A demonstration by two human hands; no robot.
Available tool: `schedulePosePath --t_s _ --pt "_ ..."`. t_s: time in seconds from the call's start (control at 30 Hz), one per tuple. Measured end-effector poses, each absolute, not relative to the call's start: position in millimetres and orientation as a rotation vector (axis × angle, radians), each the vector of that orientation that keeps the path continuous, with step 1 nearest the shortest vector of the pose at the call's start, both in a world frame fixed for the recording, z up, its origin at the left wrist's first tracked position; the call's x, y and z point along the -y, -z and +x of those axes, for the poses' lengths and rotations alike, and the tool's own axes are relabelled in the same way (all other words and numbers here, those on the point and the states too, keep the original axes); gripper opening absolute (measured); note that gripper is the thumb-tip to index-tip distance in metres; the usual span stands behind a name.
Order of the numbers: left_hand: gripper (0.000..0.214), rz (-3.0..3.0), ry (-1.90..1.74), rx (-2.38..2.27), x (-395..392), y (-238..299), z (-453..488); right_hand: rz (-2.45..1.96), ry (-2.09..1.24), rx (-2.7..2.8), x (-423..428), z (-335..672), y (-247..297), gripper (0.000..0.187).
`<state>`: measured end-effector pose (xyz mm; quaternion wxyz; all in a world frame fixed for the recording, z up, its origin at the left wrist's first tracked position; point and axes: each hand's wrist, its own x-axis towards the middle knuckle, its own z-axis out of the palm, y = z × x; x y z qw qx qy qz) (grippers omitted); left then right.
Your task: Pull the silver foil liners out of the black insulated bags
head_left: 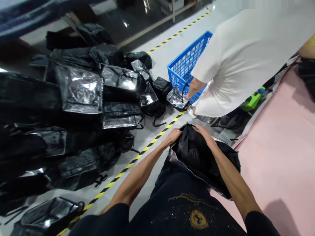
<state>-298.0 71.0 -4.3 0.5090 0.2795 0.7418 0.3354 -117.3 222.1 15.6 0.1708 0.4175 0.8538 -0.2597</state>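
I hold a black bag with a silver lining (197, 154) in front of my body, between both hands. My left hand (173, 135) grips its top edge on the left side. My right hand (205, 133) grips the top edge on the right side. The bag's black straps hang down into its open mouth. Its lower part rests against my dark shirt and the edge of the pink table (283, 141).
A big pile of similar black bags with silver lining (78, 108) covers the floor at left. A person in a white shirt (246, 55) bends over a blue plastic crate (187, 65), holding a bag (176, 98). A yellow-black tape line (137, 155) crosses the floor.
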Motion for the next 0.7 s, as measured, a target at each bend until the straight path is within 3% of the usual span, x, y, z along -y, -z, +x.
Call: schedulePosePath --t_s 0.2,0.37,0.5,0.7 --pt "0.014 0.890 -0.936 -1.903 -46.7 -51.5 -273.3 1.315 0.717 -2.681 -195.9 -65.6 -52.1 0.033" --pt "0.025 0.771 -0.917 -1.982 -58.9 -3.0 -248.8 1.419 0.898 -2.416 -182.1 -72.5 -6.5 0.036" --pt "0.024 0.796 -0.936 -1.995 -80.5 34.0 -250.3 1.381 0.838 -2.411 -188.6 -93.9 20.0 0.041" --pt "0.019 0.839 -0.940 -2.056 -74.7 37.3 -258.7 1.330 0.589 -2.536 -212.5 -88.8 -13.9 0.045"
